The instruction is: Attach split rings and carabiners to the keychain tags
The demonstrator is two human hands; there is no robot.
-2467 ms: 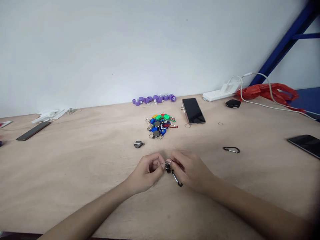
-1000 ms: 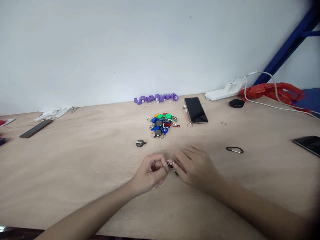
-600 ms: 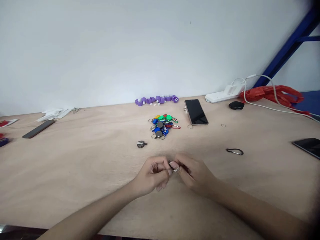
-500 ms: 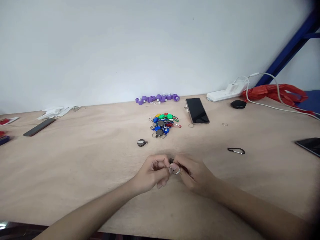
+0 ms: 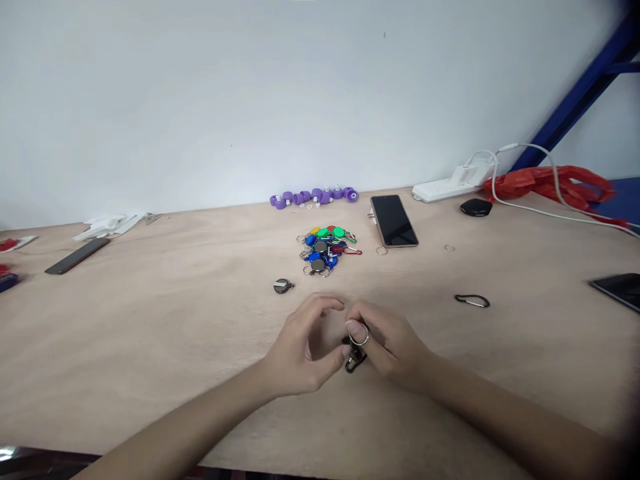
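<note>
My right hand pinches a silver key ring between thumb and fingers. A black badge reel with a carabiner hangs below the ring, partly covered by my fingers. My left hand is open just to the left, thumb and index finger spread apart. Its thumb tip is close to the black piece; whether it touches cannot be made out. Beyond my hands lies a loose dark badge reel. A pile of coloured badge reels with rings and carabiners rests farther back.
A loose black carabiner lies to the right, with small rings behind. A phone, purple caps, a power strip and a red bag line the back. Another phone sits at the right edge.
My left fingers have parted from the right hand and spread. The key ring and the black reel with its carabiner now show more clearly, hanging at my right fingers.
</note>
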